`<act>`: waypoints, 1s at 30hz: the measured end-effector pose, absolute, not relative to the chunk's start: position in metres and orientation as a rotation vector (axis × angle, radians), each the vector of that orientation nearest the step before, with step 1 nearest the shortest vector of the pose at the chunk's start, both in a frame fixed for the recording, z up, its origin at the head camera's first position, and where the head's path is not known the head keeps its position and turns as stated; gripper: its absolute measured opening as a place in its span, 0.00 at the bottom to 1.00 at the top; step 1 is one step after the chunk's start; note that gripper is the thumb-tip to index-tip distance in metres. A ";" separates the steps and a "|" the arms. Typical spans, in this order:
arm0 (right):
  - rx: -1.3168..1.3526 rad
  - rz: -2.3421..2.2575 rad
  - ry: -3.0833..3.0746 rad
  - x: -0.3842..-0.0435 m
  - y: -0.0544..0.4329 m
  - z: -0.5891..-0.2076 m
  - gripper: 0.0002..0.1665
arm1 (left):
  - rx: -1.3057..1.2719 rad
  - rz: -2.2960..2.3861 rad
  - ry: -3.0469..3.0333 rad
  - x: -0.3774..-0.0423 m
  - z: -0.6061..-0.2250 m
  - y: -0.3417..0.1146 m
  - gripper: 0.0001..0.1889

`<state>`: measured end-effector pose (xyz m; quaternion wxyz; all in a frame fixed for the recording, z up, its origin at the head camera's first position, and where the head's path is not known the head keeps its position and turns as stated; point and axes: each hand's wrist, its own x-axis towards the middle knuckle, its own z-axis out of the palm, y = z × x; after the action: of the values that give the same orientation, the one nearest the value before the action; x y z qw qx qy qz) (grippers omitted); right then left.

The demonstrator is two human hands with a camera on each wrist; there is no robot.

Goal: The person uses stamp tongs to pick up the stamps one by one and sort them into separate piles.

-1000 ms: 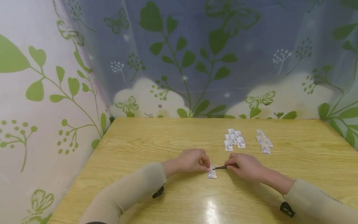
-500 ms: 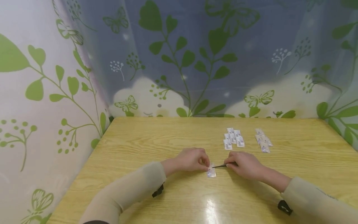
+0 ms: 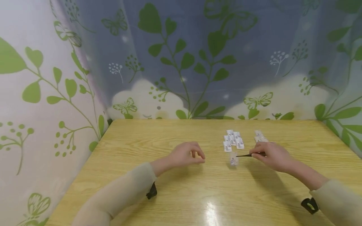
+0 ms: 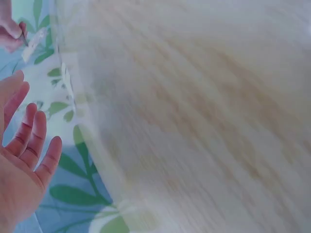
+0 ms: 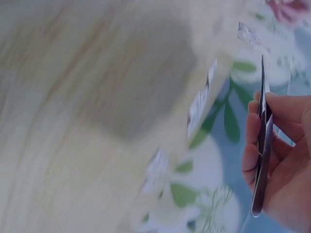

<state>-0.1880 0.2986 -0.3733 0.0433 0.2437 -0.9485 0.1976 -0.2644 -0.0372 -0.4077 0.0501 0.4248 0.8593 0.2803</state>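
Note:
My right hand (image 3: 274,156) pinches slim dark metal tweezers (image 3: 250,155) between thumb and fingers. From the tips hangs a small clear packet (image 3: 233,159) with purplish print, raised over the table. In the right wrist view the tweezers (image 5: 263,145) lie along the fingers, with the packet (image 5: 247,34) at their tip. My left hand (image 3: 185,154) hovers to the left of the packet, touching nothing; its fingers (image 4: 36,141) are loosely bent and apart in the left wrist view. There, the packet (image 4: 34,44) also shows at the upper left.
On the wooden table (image 3: 147,135), a group of several white printed packets (image 3: 227,146) lies just beyond the held one. Several clear packets (image 3: 258,138) lie farther right, partly hidden by the right hand. A patterned cloth (image 3: 169,62) hangs behind the table.
The right hand has lifted the packet off the table with the tweezers and moved it right and away from me. The left hand has let go of the packet and drawn back left.

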 end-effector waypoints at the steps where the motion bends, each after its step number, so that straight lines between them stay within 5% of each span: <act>1: 0.727 0.594 -2.902 -0.188 0.305 -0.371 0.08 | 1.278 0.866 2.624 -0.265 -0.407 -0.040 0.04; 15: 0.514 0.408 -2.929 -0.192 0.388 -0.363 0.11 | 1.188 1.152 2.681 -0.276 -0.409 -0.094 0.05; 30: 0.487 0.410 -3.054 -0.214 0.426 -0.386 0.11 | 0.978 1.211 2.752 -0.261 -0.418 -0.155 0.04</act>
<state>-0.2144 0.4261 -0.3855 0.0112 0.1561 -0.9789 0.1313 -0.2615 -0.1554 -0.4179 -0.0099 0.3095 0.8703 0.3830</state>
